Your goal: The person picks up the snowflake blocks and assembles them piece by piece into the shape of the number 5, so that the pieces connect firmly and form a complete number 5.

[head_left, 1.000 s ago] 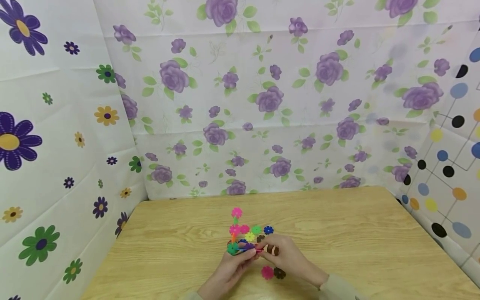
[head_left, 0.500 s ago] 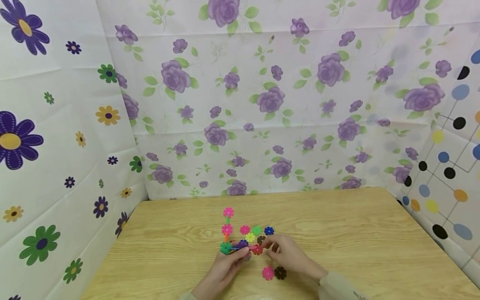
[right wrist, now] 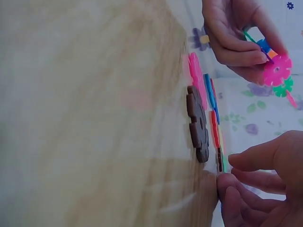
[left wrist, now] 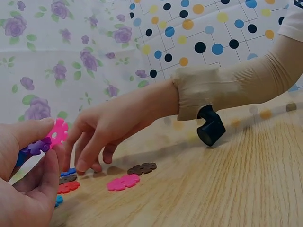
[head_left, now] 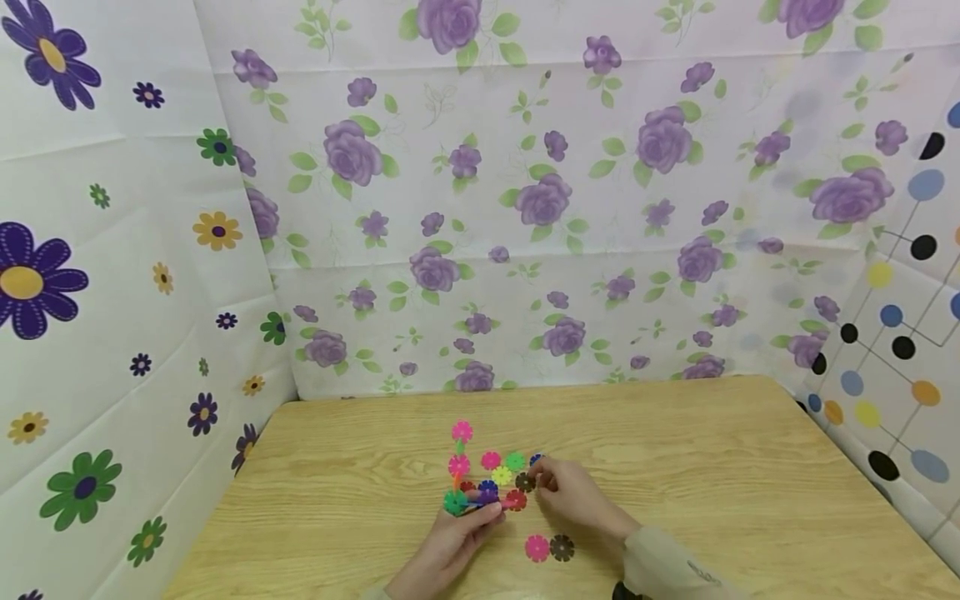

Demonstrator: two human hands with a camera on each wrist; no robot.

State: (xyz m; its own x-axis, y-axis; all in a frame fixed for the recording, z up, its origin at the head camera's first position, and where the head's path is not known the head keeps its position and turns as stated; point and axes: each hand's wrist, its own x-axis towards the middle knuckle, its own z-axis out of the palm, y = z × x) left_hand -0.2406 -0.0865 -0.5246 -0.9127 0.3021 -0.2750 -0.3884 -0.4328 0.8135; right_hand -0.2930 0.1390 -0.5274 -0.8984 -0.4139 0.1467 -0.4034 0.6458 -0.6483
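My left hand (head_left: 453, 542) grips a chain of joined plastic snowflake discs between thumb and fingers. A teal-green disc (head_left: 454, 502) forms its corner, and pink discs (head_left: 459, 465) rise above that. By the thumb, a purple disc (left wrist: 38, 146) and a pink disc (right wrist: 277, 70) make up the other arm. My right hand (head_left: 573, 492) reaches down to the loose pieces, its fingertips right by a blue disc (head_left: 537, 459) and a brown disc (head_left: 525, 482). In the right wrist view, its thumb and index finger stand apart with nothing visibly held.
Loose yellow (head_left: 501, 475), light green (head_left: 514, 461), pink (head_left: 491, 460) and red (head_left: 516, 500) discs lie between the hands. Nearer me are a pink disc (head_left: 537, 548) and a dark brown disc (head_left: 562, 547). Patterned cloths surround the wooden table (head_left: 337, 475).
My right hand has let go of the pink end of the chain and moved up and right to the loose discs. The left hand has shifted slightly left with the chain.
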